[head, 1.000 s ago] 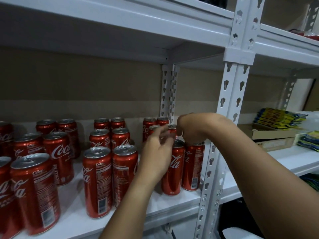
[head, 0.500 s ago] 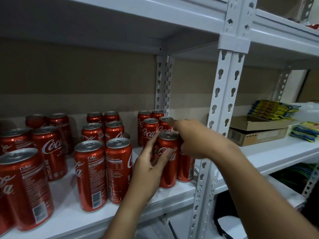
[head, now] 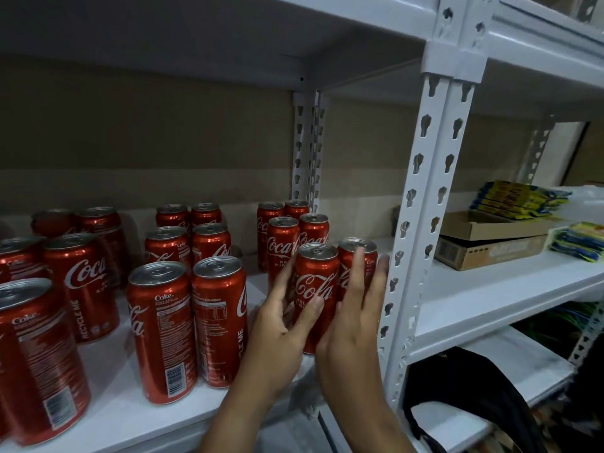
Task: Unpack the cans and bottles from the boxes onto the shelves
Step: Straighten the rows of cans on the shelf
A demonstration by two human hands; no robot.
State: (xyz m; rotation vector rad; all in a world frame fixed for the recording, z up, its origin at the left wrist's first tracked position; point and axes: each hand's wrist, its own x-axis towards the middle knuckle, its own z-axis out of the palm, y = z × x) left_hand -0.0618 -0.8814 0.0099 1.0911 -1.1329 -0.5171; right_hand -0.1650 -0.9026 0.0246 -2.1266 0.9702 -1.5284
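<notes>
We see tall red cola cans (head: 163, 331) standing upright in paired rows (silver tops up) across the white shelf (head: 108, 416), lower left to centre.

We cannot see the lower half of the can (head: 358, 256) beside the post (head: 421, 204): the right hand (head: 351, 325) covers it. Left of that post, the outermost cans (head: 29, 354) are cut by the frame edge. Right of it, the print on the box (head: 490, 253) and packets (head: 519, 199) blurs beyond our reading.
</notes>
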